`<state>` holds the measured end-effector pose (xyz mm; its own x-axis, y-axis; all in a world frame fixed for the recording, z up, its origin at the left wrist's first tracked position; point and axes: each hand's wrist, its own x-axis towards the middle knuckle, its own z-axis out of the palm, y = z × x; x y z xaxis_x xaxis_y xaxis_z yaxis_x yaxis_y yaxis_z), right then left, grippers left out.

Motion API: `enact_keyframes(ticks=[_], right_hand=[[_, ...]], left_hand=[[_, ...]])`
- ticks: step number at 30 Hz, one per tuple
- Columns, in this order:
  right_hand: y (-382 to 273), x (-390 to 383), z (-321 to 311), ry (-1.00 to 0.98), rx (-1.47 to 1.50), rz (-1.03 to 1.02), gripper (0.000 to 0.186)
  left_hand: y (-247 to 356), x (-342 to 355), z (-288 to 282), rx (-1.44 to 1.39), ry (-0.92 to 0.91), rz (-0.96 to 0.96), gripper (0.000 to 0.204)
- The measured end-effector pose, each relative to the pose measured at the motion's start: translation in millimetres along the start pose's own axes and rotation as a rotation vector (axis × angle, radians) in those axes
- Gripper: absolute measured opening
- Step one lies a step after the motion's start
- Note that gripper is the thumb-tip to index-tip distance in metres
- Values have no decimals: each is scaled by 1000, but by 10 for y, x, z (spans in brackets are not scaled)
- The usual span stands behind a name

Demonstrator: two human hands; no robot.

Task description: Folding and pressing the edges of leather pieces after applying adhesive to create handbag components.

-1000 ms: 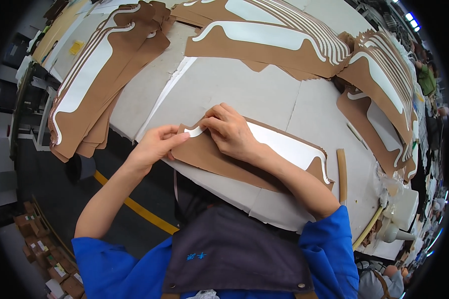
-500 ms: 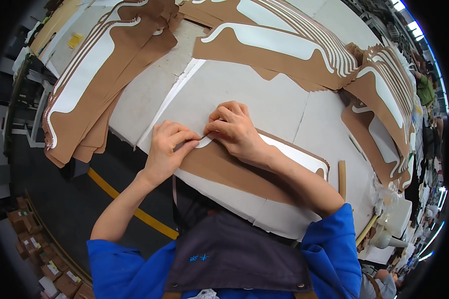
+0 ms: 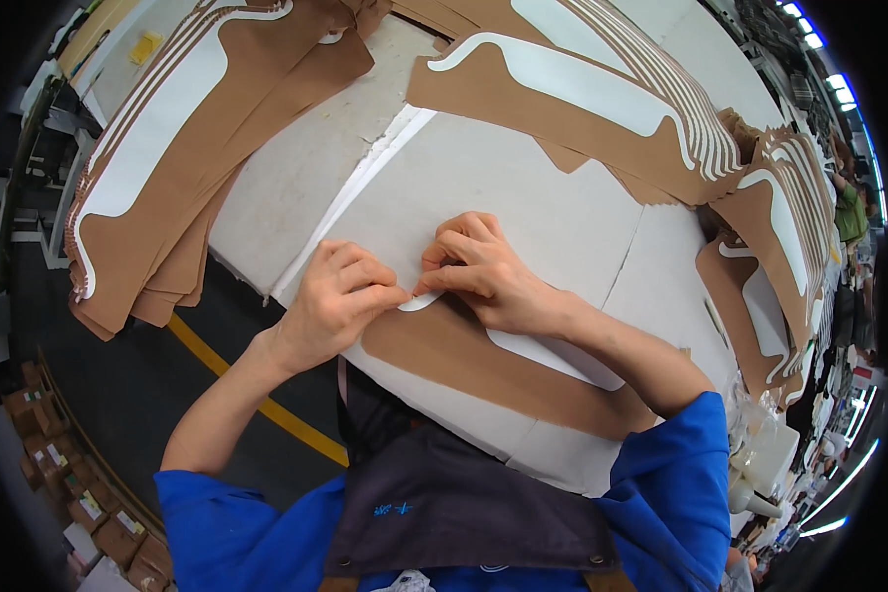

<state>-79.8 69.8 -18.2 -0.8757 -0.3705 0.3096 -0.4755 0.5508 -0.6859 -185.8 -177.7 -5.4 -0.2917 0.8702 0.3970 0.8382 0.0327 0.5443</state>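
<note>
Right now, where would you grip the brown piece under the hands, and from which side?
Probably the narrow white tip at its upper-left end, where both hands already meet. The brown piece lies flat on the table, so pinch that end from its left edge, where it sits nearest the table edge.

You stand at a wide pale grey worktable [image 3: 296, 197] whose near edge runs diagonally over a dark floor [image 3: 118, 395] marked with a yellow line [image 3: 266, 409]. Beyond the table's left corner the floor carries stacked brown cardboard boxes [image 3: 89, 503]. Past its far right corner, bright ceiling lights [image 3: 809, 30] glow in a row, and more light strips show at the lower right.
</note>
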Motion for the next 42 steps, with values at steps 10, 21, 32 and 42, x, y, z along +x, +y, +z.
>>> enact_keyframes(ticks=[10, 21, 32, 42], right_hand=[[29, 9, -34, -48, -55, -144, 36], [-17, -57, 89, 23, -380, -369, 37], [161, -92, -221, -10, -123, -193, 51], [52, -224, -40, 98, -503, -363, 31]], left_hand=[[-187, 6, -115, 74, -49, 276, 29], [-41, 17, -112, 138, -75, 320, 32], [335, 4, 77, 266, -32, -25, 36], [370, -16, 129, 265, -48, 59, 48]])
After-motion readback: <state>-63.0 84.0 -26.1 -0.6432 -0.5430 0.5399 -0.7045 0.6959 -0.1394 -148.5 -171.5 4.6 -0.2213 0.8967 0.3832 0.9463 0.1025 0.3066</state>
